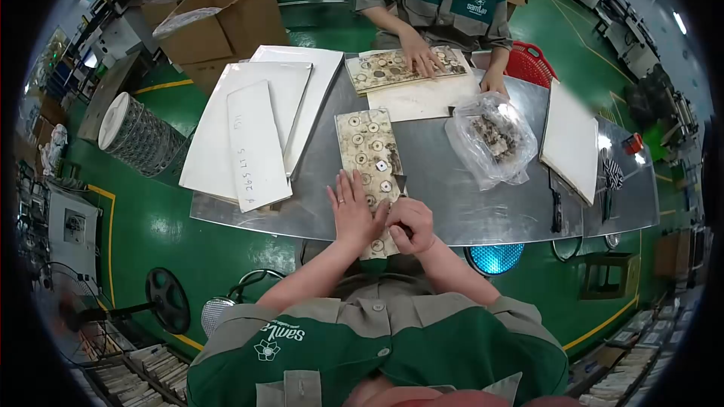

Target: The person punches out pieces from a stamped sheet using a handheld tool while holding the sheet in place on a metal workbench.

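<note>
A long pale board (368, 136) with rows of circular marks lies in front of me, its near end reaching over the table edge. My left hand (354, 211) rests on it with the fingers stretched out; a ring shows on one finger. My right hand (411, 224) is closed at the board's right edge, and what it holds, if anything, is hidden. A dark piece (400, 183) shows by that edge, just above my right hand. On the board sits a small white square with a dark dot (381, 166).
Across the metal table (430, 173), a co-worker's hand (421, 55) rests on a similar stained board (377, 71). A plastic bag of dark scraps (494, 136) lies right of my board. White panels (197, 147) are stacked left, another panel (569, 139) stands right, near scissors (609, 181).
</note>
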The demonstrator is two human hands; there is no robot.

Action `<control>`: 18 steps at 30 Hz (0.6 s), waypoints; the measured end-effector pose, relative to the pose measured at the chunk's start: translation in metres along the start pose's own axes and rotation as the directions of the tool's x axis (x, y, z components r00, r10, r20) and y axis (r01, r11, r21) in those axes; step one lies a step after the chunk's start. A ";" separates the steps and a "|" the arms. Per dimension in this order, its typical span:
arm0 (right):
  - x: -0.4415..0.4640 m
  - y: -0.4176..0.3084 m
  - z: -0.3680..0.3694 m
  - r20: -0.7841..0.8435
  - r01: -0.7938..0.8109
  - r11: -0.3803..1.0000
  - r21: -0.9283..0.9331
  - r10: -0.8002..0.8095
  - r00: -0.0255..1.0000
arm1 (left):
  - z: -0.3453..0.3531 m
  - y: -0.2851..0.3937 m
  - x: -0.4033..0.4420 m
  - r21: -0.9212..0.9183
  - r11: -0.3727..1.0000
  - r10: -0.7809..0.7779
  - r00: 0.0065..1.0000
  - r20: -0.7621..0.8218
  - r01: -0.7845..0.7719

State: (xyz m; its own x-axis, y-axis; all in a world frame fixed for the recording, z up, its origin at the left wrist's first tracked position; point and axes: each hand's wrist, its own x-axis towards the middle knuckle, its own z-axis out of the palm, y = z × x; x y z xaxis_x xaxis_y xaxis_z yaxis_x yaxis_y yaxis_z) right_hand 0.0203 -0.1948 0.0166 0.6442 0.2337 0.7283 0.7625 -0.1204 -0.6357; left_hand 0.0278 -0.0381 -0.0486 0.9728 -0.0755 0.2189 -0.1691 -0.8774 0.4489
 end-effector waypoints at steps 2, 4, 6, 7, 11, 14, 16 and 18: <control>0.004 -0.004 0.001 0.001 -0.009 1.000 0.002 0.009 1.000 | 0.005 -0.002 -0.002 -0.020 1.000 -0.002 1.000 -0.001 0.002; 0.007 -0.004 0.002 -0.003 0.023 0.999 0.027 -0.023 1.000 | 0.004 -0.003 0.000 -0.041 0.999 -0.002 1.000 -0.014 0.002; 0.008 -0.005 0.004 0.001 0.014 0.999 0.034 -0.014 1.000 | 0.005 -0.003 0.000 -0.023 1.000 0.007 1.000 -0.016 -0.008; 0.008 -0.005 0.005 -0.022 0.009 0.999 0.035 -0.008 1.000 | 0.005 -0.003 0.000 -0.017 1.000 0.010 1.000 -0.016 -0.010; 0.012 -0.006 0.002 0.009 0.047 0.999 0.021 -0.047 0.999 | 0.003 -0.002 0.001 -0.034 0.999 0.009 0.999 -0.037 -0.010; 0.008 -0.004 -0.001 0.036 -0.005 1.000 0.019 0.004 0.999 | 0.004 -0.001 -0.001 -0.029 1.000 0.002 1.000 -0.024 -0.002; 0.009 -0.005 0.002 0.009 -0.001 1.000 0.030 0.001 1.000 | 0.002 0.000 0.000 -0.036 0.999 -0.008 1.000 -0.022 0.007; 0.008 -0.005 0.005 -0.045 -0.002 0.999 0.054 0.005 0.999 | 0.001 0.000 0.000 -0.044 0.999 0.014 0.999 -0.050 -0.016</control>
State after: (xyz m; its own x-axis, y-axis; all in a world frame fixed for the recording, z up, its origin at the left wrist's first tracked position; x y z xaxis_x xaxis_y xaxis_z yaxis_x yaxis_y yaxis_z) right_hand 0.0214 -0.1869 0.0248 0.6498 0.1899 0.7360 0.7566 -0.0682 -0.6504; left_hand 0.0276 -0.0383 -0.0500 0.9614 -0.0639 0.2678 -0.1914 -0.8542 0.4834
